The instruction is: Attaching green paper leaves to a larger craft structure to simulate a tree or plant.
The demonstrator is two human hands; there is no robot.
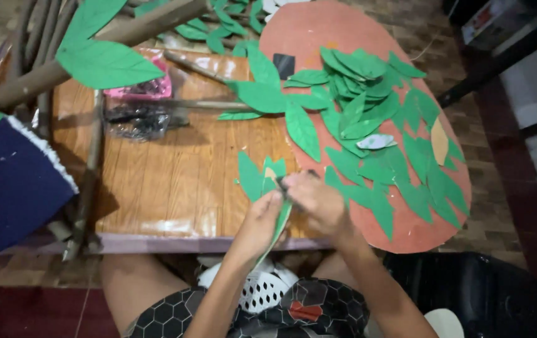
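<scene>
My left hand (pixel 260 220) grips a green paper leaf piece (pixel 279 226) that hangs down over the table's front edge. My right hand (pixel 316 199) is closed on scissors (pixel 286 185), of which only a dark bit shows, meeting the top of that green piece. Under both hands lies a jagged green paper scrap (pixel 253 176) on the wooden table (pixel 174 175). To the right, several cut green leaves (pixel 368 106) are heaped on a large reddish-orange oval board (pixel 418 231).
Brown paper-wrapped sticks with big green leaves (pixel 102 59) lean across the upper left. A dark blue foam block (pixel 8 184) sits at the left edge. Pink and black plastic bags (pixel 140 103) lie at the table's back. A white basket (pixel 262 291) rests on my lap.
</scene>
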